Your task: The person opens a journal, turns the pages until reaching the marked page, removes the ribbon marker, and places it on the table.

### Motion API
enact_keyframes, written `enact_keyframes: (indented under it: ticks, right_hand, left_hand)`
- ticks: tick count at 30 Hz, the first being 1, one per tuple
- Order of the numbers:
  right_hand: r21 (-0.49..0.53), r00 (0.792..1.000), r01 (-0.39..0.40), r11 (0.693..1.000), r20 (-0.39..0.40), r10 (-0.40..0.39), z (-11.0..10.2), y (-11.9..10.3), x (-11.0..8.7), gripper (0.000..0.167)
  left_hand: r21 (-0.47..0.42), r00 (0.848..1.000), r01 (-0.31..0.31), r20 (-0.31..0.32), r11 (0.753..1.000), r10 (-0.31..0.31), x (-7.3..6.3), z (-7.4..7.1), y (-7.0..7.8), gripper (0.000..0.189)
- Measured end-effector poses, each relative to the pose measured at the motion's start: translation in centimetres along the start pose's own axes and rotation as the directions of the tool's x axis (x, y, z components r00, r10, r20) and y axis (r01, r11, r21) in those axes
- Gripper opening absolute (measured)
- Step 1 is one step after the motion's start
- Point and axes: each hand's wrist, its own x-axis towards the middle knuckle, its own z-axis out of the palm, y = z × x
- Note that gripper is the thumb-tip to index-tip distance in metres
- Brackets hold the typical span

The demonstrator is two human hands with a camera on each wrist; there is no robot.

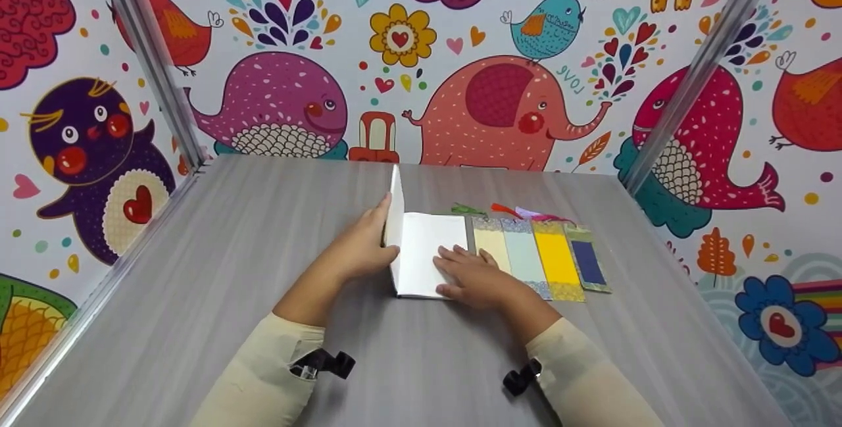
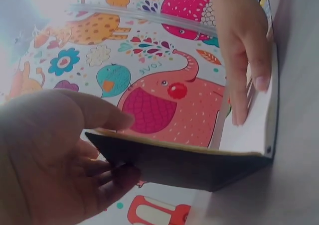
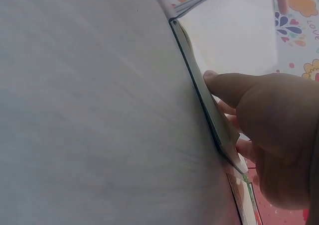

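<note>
A notebook (image 1: 424, 243) with white pages lies on the table, its front cover raised nearly upright on the left. My left hand (image 1: 358, 243) grips that cover. In the left wrist view the thumb is on the inner side and the fingers lie against the dark outer face (image 2: 169, 168). My right hand (image 1: 477, 276) rests on the white page with its fingers spread. The right wrist view shows its thumb on the page near the lower edge. Beside the notebook, several bookmarks lie in a row, among them a yellow one (image 1: 556, 256) and a dark blue one (image 1: 587, 262).
Coloured tassels, green (image 1: 468, 209) and red (image 1: 503, 208) among them, extend from the bookmarks' far ends. The grey table (image 1: 223, 262) is bordered by walls printed with cartoon animals. Metal posts (image 1: 161, 65) stand at its far corners.
</note>
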Motion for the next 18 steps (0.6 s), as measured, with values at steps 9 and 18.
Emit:
enact_keyframes:
  ticks: [9, 18]
  right_hand:
    - [0.069, 0.996, 0.019, 0.997, -0.088, -0.013, 0.0, 0.5, 0.3, 0.072]
    - [0.563, 0.907, 0.196, 0.803, -0.415, 0.069, -1.8, -0.9, -0.1, 0.057]
  left_hand:
    - [-0.069, 0.998, -0.06, -0.019, 0.996, 0.059, -0.1, 1.2, 0.5, 0.089]
    - [-0.165, 0.99, -0.139, -0.021, 0.976, 0.137, 0.5, 3.3, 0.1, 0.096]
